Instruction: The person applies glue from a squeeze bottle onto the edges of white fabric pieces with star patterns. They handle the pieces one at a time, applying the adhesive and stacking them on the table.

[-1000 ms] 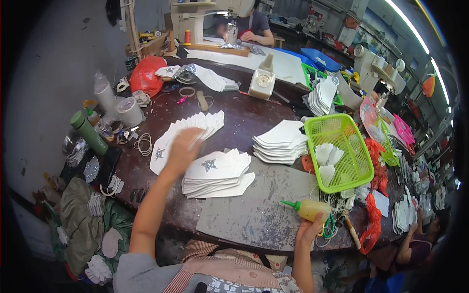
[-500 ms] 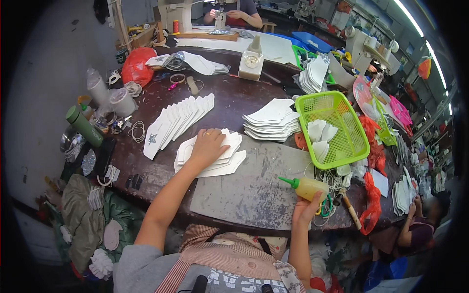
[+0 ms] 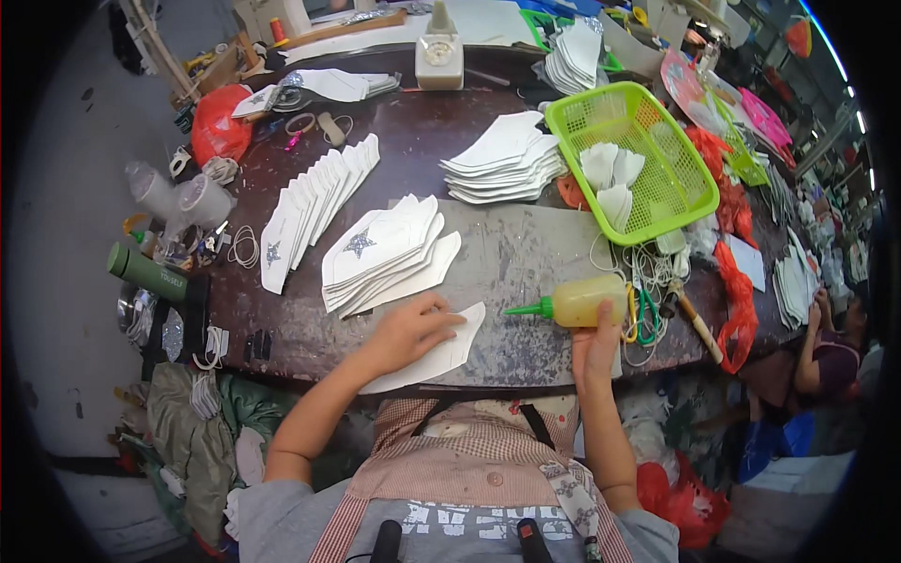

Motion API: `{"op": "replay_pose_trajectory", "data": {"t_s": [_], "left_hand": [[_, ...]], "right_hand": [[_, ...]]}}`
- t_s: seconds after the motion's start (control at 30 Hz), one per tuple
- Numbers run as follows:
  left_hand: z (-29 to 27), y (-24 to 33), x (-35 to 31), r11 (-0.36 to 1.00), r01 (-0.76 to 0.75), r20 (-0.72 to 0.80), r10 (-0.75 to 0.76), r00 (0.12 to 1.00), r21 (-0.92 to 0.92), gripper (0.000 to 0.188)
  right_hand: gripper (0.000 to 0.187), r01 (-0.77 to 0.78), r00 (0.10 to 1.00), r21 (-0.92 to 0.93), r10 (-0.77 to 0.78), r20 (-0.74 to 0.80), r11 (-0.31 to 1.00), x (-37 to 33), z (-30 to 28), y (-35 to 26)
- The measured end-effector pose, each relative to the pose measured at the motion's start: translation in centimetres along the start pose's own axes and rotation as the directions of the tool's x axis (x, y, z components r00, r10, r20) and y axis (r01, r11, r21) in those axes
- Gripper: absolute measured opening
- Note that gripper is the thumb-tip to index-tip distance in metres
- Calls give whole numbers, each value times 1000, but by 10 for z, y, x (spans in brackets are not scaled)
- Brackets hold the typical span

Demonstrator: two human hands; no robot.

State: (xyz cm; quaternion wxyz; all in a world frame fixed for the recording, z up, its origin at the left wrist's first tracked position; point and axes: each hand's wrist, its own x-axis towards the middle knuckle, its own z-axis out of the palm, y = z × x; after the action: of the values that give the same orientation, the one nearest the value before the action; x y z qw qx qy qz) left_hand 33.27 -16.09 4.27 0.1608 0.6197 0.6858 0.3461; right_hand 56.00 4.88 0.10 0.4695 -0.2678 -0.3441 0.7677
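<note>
The left hand (image 3: 408, 335) is lying loosely open—not clenched—across a flat white curved-edged piece (image 3: 452, 352). The right hand (image 3: 593, 352) is gripping a yellowish, green-nozzled plastic bottle (image 3: 580, 302).

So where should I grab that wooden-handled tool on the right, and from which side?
Probably by the near half of its wooden handle, coming from your side: it's slim and straight, and its free end points toward the near edge of the table. The far end lies among cords. Your right hand holds the bottle.
</note>
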Motion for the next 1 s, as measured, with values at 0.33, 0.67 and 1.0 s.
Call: {"op": "replay_pose_trajectory", "data": {"t_s": [0.33,0.67,1.0], "left_hand": [[18,-6,4,974,-16,-32,24,999,228,30],[21,-10,3,967,-47,-70,67,995,250,32],[20,-10,3,967,-53,-75,73,994,249,33]], "right_hand": [[40,71,997,-347,-72,11,935,17,24,23],[44,129,991,-476,-124,43,870,18,30,24],[40,133,990,-574,-82,114,808,-24,24,14]]}}
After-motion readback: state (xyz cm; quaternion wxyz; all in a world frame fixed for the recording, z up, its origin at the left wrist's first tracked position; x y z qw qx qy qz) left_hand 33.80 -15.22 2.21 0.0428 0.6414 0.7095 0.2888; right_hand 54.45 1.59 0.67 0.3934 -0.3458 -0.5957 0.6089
